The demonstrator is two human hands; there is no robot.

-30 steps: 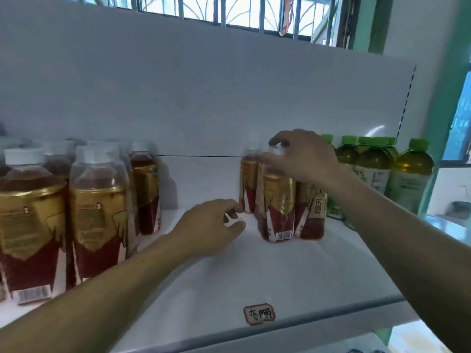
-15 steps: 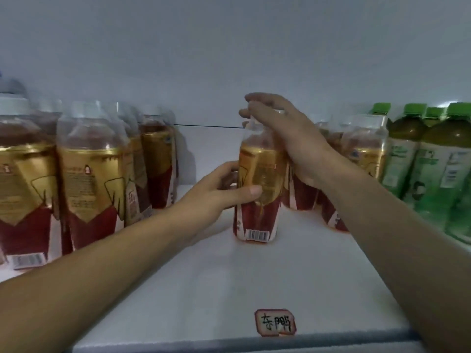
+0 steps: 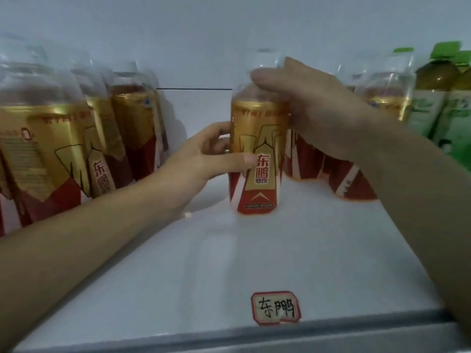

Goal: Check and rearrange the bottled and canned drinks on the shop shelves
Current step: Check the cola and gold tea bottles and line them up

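The white shelf fills the view, with a wide bare run from the middle bottle forward to the near lip. There's an open lane on that bottle's left, going back to the rear panel. On the far left sits the left cluster of gold-and-red bottles, packed tight. At least three are visible, too blurred to count further. On the right, the right group shows at least two of the same drink behind the right arm. Two green tea bottles are cut by the right edge.

In the centre, the held bottle stands upright on the shelf, label facing near. The left hand wraps its grip round the bottle's middle, thumb across the front. The right hand clamps from above, fingers curled over the shoulder and clear cap. One small handwritten tag sits by the lip.
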